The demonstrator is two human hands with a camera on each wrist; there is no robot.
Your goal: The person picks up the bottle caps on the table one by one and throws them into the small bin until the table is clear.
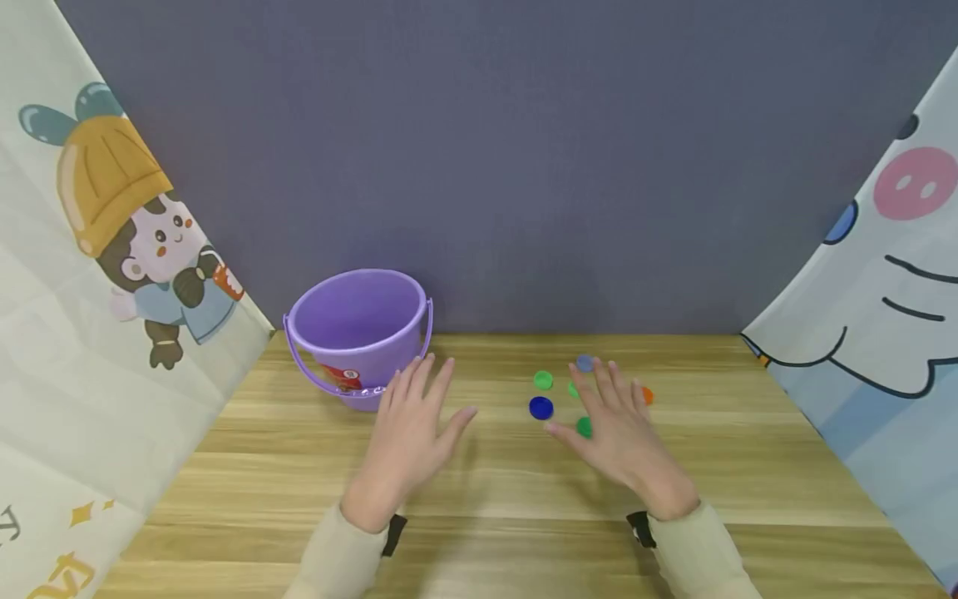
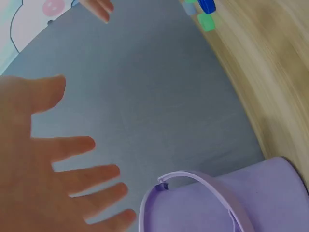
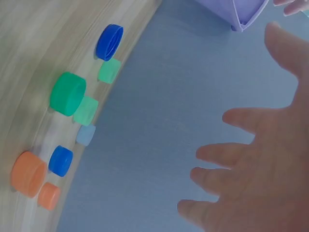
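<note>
We are holding our right hand (image 1: 617,426) spread wide and empty, the caps (image 1: 541,408) lying beneath and around its fingers, well right of our left hand (image 1: 407,434), which is hovering, equally spread and empty, before the far-left purple bucket (image 1: 382,358).

Wood-grain desk (image 1: 486,516), pale and darker brown streaks running parallel to far edge. Plain grey-blue backdrop (image 1: 486,166) rising behind far edge. Along left edge, cream hanging (image 1: 45,333) printed with cartoon child (image 1: 165,237) in orange hat; gold lettering (image 1: 67,576) toward near left corner. Along right edge, white-and-blue hanging (image 1: 891,424) with pink cartoon snout (image 1: 916,170). Light soft, shadows faint on desk.
</note>
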